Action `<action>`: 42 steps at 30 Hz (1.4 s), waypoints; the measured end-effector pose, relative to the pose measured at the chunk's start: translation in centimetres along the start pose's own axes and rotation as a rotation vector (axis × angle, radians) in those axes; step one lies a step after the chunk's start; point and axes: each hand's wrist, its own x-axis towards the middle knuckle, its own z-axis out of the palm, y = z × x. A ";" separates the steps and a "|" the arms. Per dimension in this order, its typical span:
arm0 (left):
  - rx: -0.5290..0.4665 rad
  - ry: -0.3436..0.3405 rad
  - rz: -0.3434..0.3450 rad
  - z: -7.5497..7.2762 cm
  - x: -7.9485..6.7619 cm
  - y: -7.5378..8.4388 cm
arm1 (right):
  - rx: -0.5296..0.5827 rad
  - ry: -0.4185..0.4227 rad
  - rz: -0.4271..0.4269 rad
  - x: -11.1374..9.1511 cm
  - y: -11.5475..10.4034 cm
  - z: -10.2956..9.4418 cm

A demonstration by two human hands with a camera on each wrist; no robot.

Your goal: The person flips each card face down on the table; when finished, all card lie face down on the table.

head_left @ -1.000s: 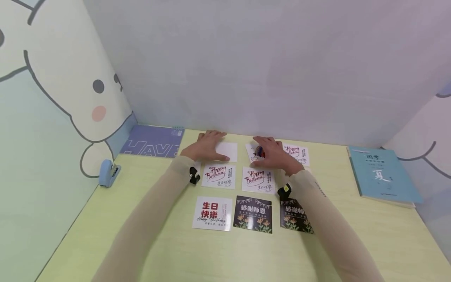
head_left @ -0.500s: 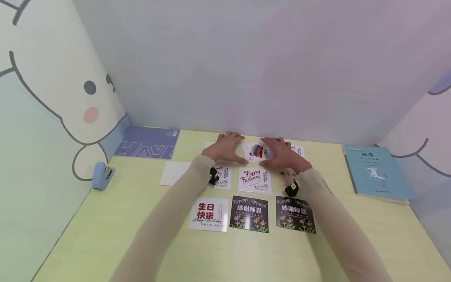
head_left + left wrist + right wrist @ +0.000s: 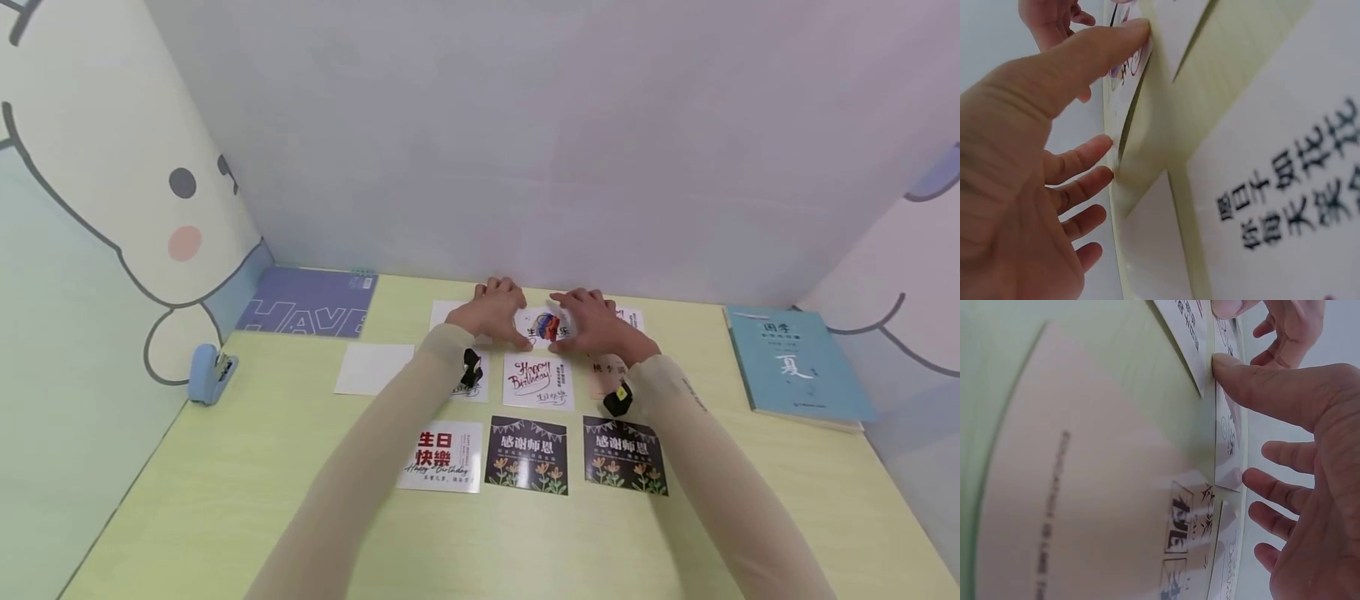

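A white card with a colourful drawing (image 3: pixel 547 325) lies in the far row, near the wall. My left hand (image 3: pixel 487 312) is at its left side; in the left wrist view the thumb (image 3: pixel 1132 30) rests on the card's edge and the fingers are spread. On the opposite side is my right hand (image 3: pixel 600 321), whose thumb (image 3: pixel 1229 362) touches the near edge in the right wrist view. A plain white card (image 3: pixel 442 311) is partly hidden behind the left hand. Nearer to me lies a Happy Birthday card (image 3: pixel 537 381).
Two black flower cards (image 3: pixel 527 456) and a red-lettered card (image 3: pixel 442 454) form the near row. A blank white card (image 3: pixel 372 368) lies left. A blue stapler (image 3: pixel 210 375) and purple notebook (image 3: pixel 307 304) stand left, a teal book (image 3: pixel 798 362) right.
My left hand has moved right, from the plain white card to the drawing card. That card, partly covered and tilted earlier, now lies straighter between both hands. The right hand has stayed beside it.
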 end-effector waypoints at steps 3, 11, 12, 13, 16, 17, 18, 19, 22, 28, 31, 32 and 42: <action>0.001 0.010 0.007 0.0 0.2 0.1 | -0.003 -0.012 0.002 -0.1 0.2 -0.2; -0.022 0.052 0.018 0.1 0.5 -0.1 | -0.025 0.003 -0.034 -0.4 0.6 -1.4; -0.021 0.053 0.019 0.1 0.5 -0.1 | -0.029 0.002 -0.036 -0.4 0.6 -1.5; -0.017 0.054 0.021 0.2 0.5 -0.1 | -0.033 0.002 -0.037 -0.4 0.5 -1.7; -0.008 0.059 0.022 0.2 0.5 -0.1 | -0.048 0.009 -0.038 -0.5 0.3 -2.1; -0.004 0.061 0.023 0.1 0.4 -0.1 | -0.052 0.015 -0.040 -0.6 0.2 -2.2; 0.002 0.064 0.022 0.1 0.4 0.0 | -0.049 0.022 -0.038 -0.6 0.2 -2.3; 0.013 0.066 0.023 0.1 0.4 0.0 | -0.050 0.030 -0.037 -0.7 0.2 -2.4; 0.061 0.087 0.037 0.1 0.3 0.2 | -0.039 0.059 -0.038 -0.9 0.2 -2.6; 0.114 0.162 0.076 0.2 0.3 0.9 | -0.014 0.104 -0.040 -1.6 0.2 -3.3; 0.093 0.196 0.104 0.2 0.3 1.1 | -0.003 0.117 -0.046 -2.1 -0.1 -3.7; 0.080 0.205 0.118 0.1 0.3 1.3 | 0.000 0.123 -0.051 -2.2 -0.2 -3.8; -0.013 0.256 0.197 0.2 0.9 1.6 | 0.041 0.151 -0.066 -2.4 -0.5 -4.1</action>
